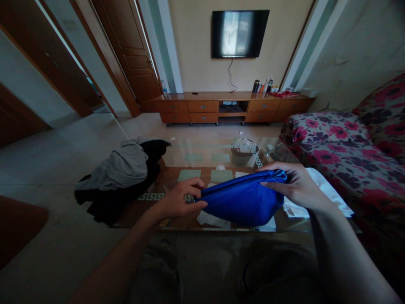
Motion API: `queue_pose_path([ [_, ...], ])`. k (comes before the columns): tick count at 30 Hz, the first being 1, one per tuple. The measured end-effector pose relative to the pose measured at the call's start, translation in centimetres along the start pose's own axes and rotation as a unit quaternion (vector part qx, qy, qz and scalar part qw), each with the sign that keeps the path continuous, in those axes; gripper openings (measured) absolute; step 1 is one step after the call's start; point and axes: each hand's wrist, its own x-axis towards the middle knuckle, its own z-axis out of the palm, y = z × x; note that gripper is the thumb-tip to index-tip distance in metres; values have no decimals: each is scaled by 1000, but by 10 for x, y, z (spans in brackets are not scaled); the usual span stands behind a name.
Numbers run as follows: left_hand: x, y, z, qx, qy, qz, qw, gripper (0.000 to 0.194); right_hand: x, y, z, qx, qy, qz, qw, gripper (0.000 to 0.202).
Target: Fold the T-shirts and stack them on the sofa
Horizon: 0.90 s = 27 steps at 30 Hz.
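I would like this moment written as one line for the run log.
left hand: holds blue cloth, left end | right hand: holds right end | glass table: gray-black clothes left, white cloth right

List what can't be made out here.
Head view: part of the glass table, behind the blue cloth.
Head view: some fingers of the right hand, behind the same cloth.
Head view: any labels on the bottles, too small to read.
Head view: rest of the sofa, cut by right edge.
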Motion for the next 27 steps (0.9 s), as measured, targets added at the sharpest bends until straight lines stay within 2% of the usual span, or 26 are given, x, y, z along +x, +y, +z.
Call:
queue_pose_path([
  [4,-2,1,-1,75,24,-14,997,25,0,-3,2,-6,-1,-4,1000,31],
  [9,-3,12,9,209,-14,-37,977,25,1,-9,11,16,-35,-6,999,34],
  [13,-2,12,12,141,-73,-7,987,23,1,-8,10,11,-17,-10,1000,32],
  [15,-3,6,10,98,-75,0,992,22,2,-5,8,7,-4,-6,1000,31],
  [20,-6,-7,1,127,47,-31,990,19,5,6,11,4,15,-1,1000,32],
  [23,-5,-12,-1,123,100,-40,987,19,11,13,16,11,24,3,1000,34],
  [27,5,-32,2,91,205,-64,972,16,27,33,27,10,83,1,996,36],
])
